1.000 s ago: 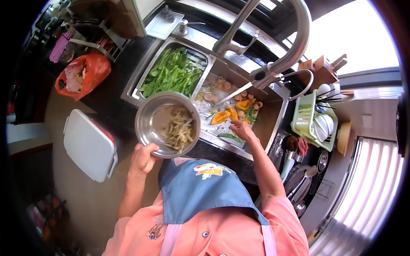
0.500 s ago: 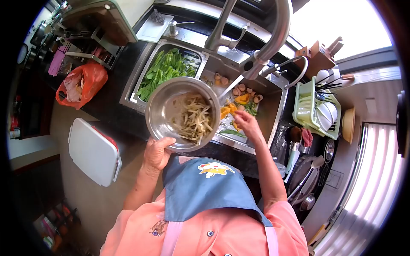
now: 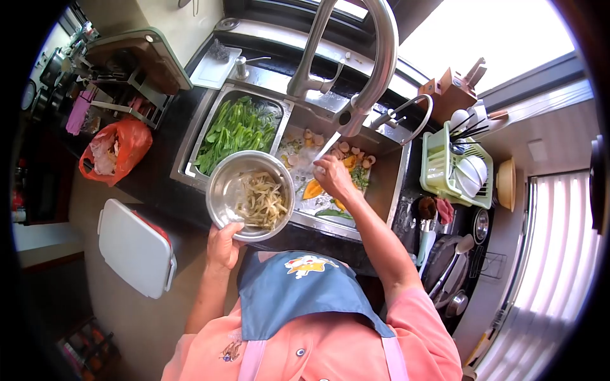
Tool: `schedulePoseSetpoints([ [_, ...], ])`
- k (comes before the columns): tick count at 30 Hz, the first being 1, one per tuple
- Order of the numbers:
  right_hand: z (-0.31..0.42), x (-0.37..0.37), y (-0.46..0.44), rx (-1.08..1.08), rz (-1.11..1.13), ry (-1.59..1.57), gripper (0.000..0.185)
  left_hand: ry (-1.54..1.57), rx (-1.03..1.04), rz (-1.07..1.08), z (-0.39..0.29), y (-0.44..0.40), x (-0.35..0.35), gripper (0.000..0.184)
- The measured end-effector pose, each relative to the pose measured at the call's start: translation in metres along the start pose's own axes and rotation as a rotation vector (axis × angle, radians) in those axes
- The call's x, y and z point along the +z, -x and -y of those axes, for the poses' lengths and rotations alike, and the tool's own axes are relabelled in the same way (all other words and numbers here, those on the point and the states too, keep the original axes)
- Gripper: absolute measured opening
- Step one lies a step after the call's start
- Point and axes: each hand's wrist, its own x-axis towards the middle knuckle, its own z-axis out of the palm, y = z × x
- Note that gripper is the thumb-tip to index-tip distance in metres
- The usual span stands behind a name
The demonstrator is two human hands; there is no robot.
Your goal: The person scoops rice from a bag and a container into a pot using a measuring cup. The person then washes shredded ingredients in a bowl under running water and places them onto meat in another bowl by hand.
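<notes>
My left hand point(image 3: 225, 246) grips the near rim of a steel bowl point(image 3: 221, 181), thumb over the edge. Pale brownish-green vegetable strips point(image 3: 262, 201) lie in the bowl, which is tilted slightly and held in front of the sink's near edge. My right hand point(image 3: 335, 177) reaches over the sink basin point(image 3: 383, 170), its fingers loosely bent and apart at the stream of water point(image 3: 327, 145) from the tap point(image 3: 346, 120); nothing shows in them. Below it lie eggshells point(image 3: 344, 147), orange peel-like pieces point(image 3: 312, 189) and green scraps point(image 3: 335, 213).
Leafy greens point(image 3: 235, 136) fill a steel tray left of the basin. A green dish rack point(image 3: 438, 166) with bowls stands right, near a knife block point(image 3: 452, 95). A red plastic bag point(image 3: 130, 155) sits at the left counter, above a bin with a white lid point(image 3: 132, 247).
My right hand has moved left and up from the orange pieces to the water stream. The bowl in my left hand sits a little lower and farther left in view, partly because the view has shifted.
</notes>
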Motion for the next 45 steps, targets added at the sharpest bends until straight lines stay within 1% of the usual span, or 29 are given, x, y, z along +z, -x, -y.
schedulePoseSetpoints([
  [3, 0.001, -0.028, 0.016, 0.461, 0.342, -0.533, 0.038, -0.079, -0.060, 0.090, 0.019, -0.039, 0.018, 0.054],
  [6, -0.032, -0.019, 0.039, 0.522, 0.211, -0.527, 0.042, -0.087, -0.031, 0.254, 0.049, -0.097, 0.046, 0.058],
  [7, -0.040, -0.015, 0.045, 0.593, 0.103, -0.519, 0.044, -0.110, -0.060, 0.254, 0.053, -0.111, 0.062, 0.056],
  [8, -0.016, -0.047, 0.042, 0.640, 0.034, -0.421, 0.040, -0.134, -0.090, 0.253, 0.059, -0.123, 0.076, 0.056],
  [9, -0.010, -0.057, 0.044, 0.514, -0.140, -0.344, 0.036, -0.129, -0.078, 0.264, 0.072, -0.141, 0.085, 0.056],
  [10, -0.002, -0.066, 0.047, 0.388, -0.305, -0.267, 0.033, -0.197, -0.045, 0.267, 0.071, -0.145, 0.103, 0.058],
  [13, 0.028, -0.098, 0.041, 0.232, -0.288, -0.416, 0.030, -0.233, -0.073, 0.275, 0.087, -0.163, 0.124, 0.060],
  [14, 0.036, -0.104, 0.039, 0.205, -0.217, -0.343, 0.033, -0.249, -0.090, 0.298, 0.089, -0.160, 0.129, 0.060],
  [16, 0.033, -0.097, 0.030, -0.009, -0.186, 0.001, 0.039, -0.275, -0.111, 0.346, 0.088, -0.154, 0.143, 0.059],
  [17, 0.036, -0.095, 0.025, 0.040, -0.103, 0.123, 0.042, -0.238, -0.151, 0.359, 0.091, -0.154, 0.146, 0.057],
  [20, 0.011, -0.076, 0.001, 0.249, 0.219, 0.127, 0.045, -0.285, -0.153, 0.469, 0.090, -0.147, 0.154, 0.054],
  [21, -0.003, -0.056, -0.006, 0.247, 0.164, 0.022, 0.041, -0.247, -0.180, 0.413, 0.094, -0.149, 0.152, 0.050],
  [24, -0.009, -0.038, -0.021, 0.187, 0.022, -0.322, 0.036, -0.212, -0.174, 0.377, 0.099, -0.157, 0.143, 0.048],
  [25, -0.008, -0.039, -0.026, 0.172, -0.062, -0.346, 0.032, -0.252, -0.161, 0.390, 0.098, -0.160, 0.139, 0.046],
  [26, -0.014, -0.037, -0.028, 0.156, -0.106, -0.235, 0.035, -0.251, -0.170, 0.387, 0.096, -0.164, 0.136, 0.046],
  [28, 0.016, -0.071, -0.023, 0.025, -0.125, 0.097, 0.036, -0.251, -0.192, 0.374, 0.092, -0.171, 0.126, 0.046],
  [29, 0.019, -0.068, -0.020, 0.033, -0.018, 0.071, 0.037, -0.228, -0.180, 0.410, 0.085, -0.170, 0.126, 0.040],
  [31, 0.022, -0.059, -0.018, 0.050, 0.192, 0.022, 0.041, -0.225, -0.176, 0.410, 0.083, -0.169, 0.128, 0.036],
  [32, 0.018, -0.048, -0.019, 0.030, 0.205, -0.095, 0.036, -0.222, -0.175, 0.407, 0.084, -0.168, 0.127, 0.034],
  [34, 0.010, -0.022, -0.035, -0.072, 0.262, -0.114, 0.028, -0.290, -0.183, 0.335, 0.094, -0.177, 0.120, 0.034],
  [36, 0.015, -0.033, -0.041, 0.006, 0.188, -0.005, 0.024, -0.340, -0.223, 0.213, 0.093, -0.178, 0.119, 0.035],
  [37, 0.021, -0.039, -0.042, 0.047, 0.155, 0.046, 0.022, -0.462, -0.172, 0.147, 0.093, -0.183, 0.116, 0.034],
  [38, 0.019, -0.042, -0.041, 0.013, 0.054, 0.069, 0.026, -0.489, -0.149, 0.132, 0.097, -0.195, 0.111, 0.034],
  [39, 0.028, -0.055, -0.040, 0.039, 0.096, 0.155, 0.026, -0.511, -0.123, 0.117, 0.105, -0.210, 0.103, 0.033],
  [40, 0.039, -0.066, -0.036, 0.067, 0.137, 0.239, 0.026, -0.536, -0.099, 0.102, 0.095, -0.207, 0.109, 0.033],
  [41, 0.041, -0.061, -0.029, 0.012, 0.155, 0.200, 0.025, -0.510, -0.144, 0.126, 0.087, -0.202, 0.115, 0.033],
  [42, 0.038, -0.056, -0.026, -0.043, 0.167, 0.165, 0.025, -0.539, -0.134, 0.162, 0.076, -0.191, 0.125, 0.033],
  [43, 0.032, -0.057, -0.031, -0.076, 0.318, 0.034, 0.034, -0.571, -0.123, 0.198, 0.067, -0.181, 0.133, 0.033],
  [45, 0.029, -0.063, -0.042, 0.006, 0.319, 0.002, 0.029, -0.579, -0.085, 0.239, 0.069, -0.181, 0.133, 0.033],
])
